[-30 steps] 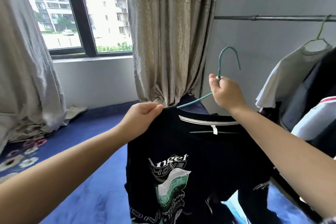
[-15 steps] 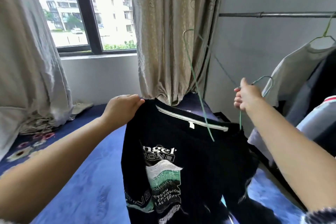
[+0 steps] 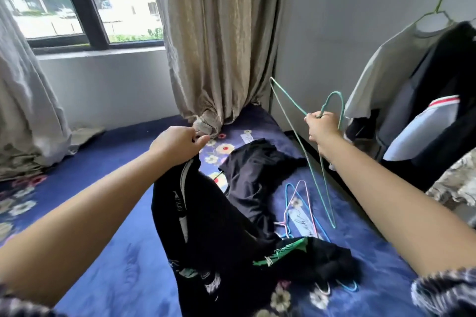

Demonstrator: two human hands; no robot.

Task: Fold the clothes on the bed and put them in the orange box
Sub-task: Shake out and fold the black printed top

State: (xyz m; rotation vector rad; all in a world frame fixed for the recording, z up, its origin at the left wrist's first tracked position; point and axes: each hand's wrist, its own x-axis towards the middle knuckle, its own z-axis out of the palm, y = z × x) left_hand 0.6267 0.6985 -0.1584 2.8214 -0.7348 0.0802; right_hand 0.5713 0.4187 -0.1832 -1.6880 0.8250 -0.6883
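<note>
Freed from the green hanger (image 3: 313,162) now gripped in the right hand (image 3: 321,125) at centre right, the black T-shirt (image 3: 206,219) hangs limp from the left hand (image 3: 177,143) pinching its collar over the bed (image 3: 123,265), light and floppy, probably best held by both shoulders.

Both my arms reach forward, bare to the elbow. My left hand (image 3: 177,143) is curled, thumb pressed to fingers in a pinch. My right hand (image 3: 320,125) is raised higher, fist closed, wrist bent slightly.
</note>
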